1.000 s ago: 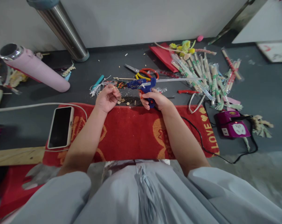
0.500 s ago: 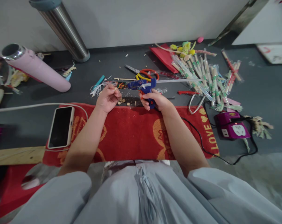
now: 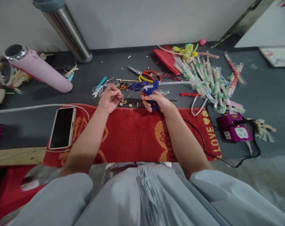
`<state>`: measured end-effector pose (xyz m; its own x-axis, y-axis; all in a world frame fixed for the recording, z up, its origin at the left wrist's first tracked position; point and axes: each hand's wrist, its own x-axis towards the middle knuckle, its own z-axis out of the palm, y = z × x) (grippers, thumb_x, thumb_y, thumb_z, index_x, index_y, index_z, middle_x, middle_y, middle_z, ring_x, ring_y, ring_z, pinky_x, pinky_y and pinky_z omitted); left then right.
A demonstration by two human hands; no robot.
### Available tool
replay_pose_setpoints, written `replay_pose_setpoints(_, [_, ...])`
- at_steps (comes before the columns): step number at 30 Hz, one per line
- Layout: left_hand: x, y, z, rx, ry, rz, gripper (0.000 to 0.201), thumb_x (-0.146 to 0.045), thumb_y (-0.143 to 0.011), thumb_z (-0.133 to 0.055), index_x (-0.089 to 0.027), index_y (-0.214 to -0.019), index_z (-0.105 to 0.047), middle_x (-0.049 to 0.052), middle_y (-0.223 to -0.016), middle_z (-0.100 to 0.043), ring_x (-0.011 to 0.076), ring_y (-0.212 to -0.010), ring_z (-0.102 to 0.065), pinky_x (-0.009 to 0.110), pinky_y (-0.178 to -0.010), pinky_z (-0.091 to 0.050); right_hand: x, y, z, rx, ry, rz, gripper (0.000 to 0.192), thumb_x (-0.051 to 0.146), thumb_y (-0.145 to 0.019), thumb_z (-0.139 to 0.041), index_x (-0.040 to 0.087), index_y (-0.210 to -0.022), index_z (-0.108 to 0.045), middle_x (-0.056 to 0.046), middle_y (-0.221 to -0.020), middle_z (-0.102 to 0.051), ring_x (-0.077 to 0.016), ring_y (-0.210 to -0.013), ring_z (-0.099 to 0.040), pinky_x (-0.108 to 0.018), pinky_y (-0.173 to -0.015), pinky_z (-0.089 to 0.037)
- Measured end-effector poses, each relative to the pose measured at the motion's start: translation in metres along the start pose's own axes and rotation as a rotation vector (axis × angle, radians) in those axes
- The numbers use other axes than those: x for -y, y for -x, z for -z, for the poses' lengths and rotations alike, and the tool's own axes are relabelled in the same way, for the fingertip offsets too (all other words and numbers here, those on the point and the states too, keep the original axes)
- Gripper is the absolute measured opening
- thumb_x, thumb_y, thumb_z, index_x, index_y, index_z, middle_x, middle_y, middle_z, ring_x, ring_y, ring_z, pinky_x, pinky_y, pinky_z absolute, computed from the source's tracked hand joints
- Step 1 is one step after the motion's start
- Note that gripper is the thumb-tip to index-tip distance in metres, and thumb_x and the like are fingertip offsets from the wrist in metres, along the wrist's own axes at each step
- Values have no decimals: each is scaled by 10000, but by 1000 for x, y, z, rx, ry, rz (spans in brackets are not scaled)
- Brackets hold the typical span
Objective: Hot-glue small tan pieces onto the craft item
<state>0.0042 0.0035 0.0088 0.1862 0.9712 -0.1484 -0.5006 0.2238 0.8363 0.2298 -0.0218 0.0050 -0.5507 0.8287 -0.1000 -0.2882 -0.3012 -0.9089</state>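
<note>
Little has changed over the last second: the right hand [image 3: 159, 102] still grips the blue plastic glue gun [image 3: 145, 88] just above the frame's centre, its nozzle pointing left, while the left hand [image 3: 110, 99] has edged slightly toward that nozzle, fingers curled around a small pale piece. The two are now nearly meeting. Both hands rest at the far edge of the fuzzy red towel [image 3: 130, 135]. Smooth orange-handled scissors [image 3: 145, 74] lie behind, a glossy phone [image 3: 62, 127] at left.
</note>
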Motion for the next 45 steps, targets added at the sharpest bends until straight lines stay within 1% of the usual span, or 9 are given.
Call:
replay_pose_setpoints(4, [0, -1, -1, -12, 6, 0, 142, -78, -704, -611, -194, -625, -588, -41, -503, -549, 61, -466, -495, 202, -536, -443, 0, 0, 0, -9, 3, -3, 247, 321, -711, -662, 165, -808, -497, 78, -466, -478, -76, -357, -483, -195, -358, -367])
replay_pose_setpoints(10, [0, -2, 0, -73, 7, 17, 81, -116, -706, -652, -181, -657, -652, -39, -500, -547, 57, -468, -499, 202, -536, -448, -1, 0, 0, -6, 9, -9, 259, 333, -710, -668, 167, -814, -498, 79, -467, -477, -77, -361, -482, -202, -374, -385])
replay_pose_setpoints(16, [2, -6, 4, -78, 85, -24, 74, -100, -685, -674, -166, -706, -699, -28, -566, -615, 46, -512, -549, 183, -561, -480, -1, 0, 1, -4, 9, -10, 237, 322, -721, -658, 160, -809, -508, 74, -470, -481, -82, -362, -492, -203, -381, -379])
replay_pose_setpoints(20, [1, -10, 5, -154, 96, -51, 91, -90, -708, -699, -174, -744, -702, -27, -613, -650, 41, -549, -593, 166, -612, -510, 0, 0, 0, -7, 13, -11, 249, 329, -716, -666, 165, -807, -502, 74, -470, -482, -82, -364, -491, -203, -384, -381])
replay_pose_setpoints(26, [1, -11, 4, -160, 83, -85, 42, -189, -762, -731, -197, -776, -692, -35, -629, -640, 42, -538, -592, 172, -595, -508, -1, 0, 0, 2, 15, -3, 261, 342, -721, -672, 170, -814, -499, 79, -475, -479, -78, -362, -486, -201, -381, -384])
replay_pose_setpoints(34, [6, -11, 0, -174, -27, -114, 183, -251, -778, -728, -188, -660, -603, -31, -598, -601, 42, -514, -526, 156, -536, -443, -1, -1, 1, -2, 9, -6, 230, 320, -729, -656, 160, -811, -511, 75, -472, -482, -79, -360, -487, -199, -377, -384])
replay_pose_setpoints(39, [6, -9, -2, -163, -51, -119, 331, -336, -874, -598, -202, -590, -493, -40, -504, -468, 73, -461, -447, 206, -497, -377, -2, 0, 0, -6, 7, -14, 226, 316, -732, -655, 160, -808, -511, 72, -467, -483, -81, -357, -489, -195, -368, -375])
replay_pose_setpoints(42, [7, -8, -4, -151, -65, -157, 352, -394, -835, -655, -200, -597, -484, -53, -506, -435, 67, -456, -429, 210, -502, -366, -1, 0, 0, -6, 3, -15, 221, 312, -732, -653, 159, -804, -510, 69, -469, -485, -80, -360, -490, -194, -370, -376])
replay_pose_setpoints(45, [10, -10, 0, -151, -131, -217, 343, -423, -765, -731, -197, -613, -524, -58, -515, -460, 51, -459, -428, 193, -489, -356, -1, 0, 0, 0, -3, -13, 218, 307, -731, -653, 157, -801, -512, 70, -467, -482, -80, -359, -489, -193, -370, -376])
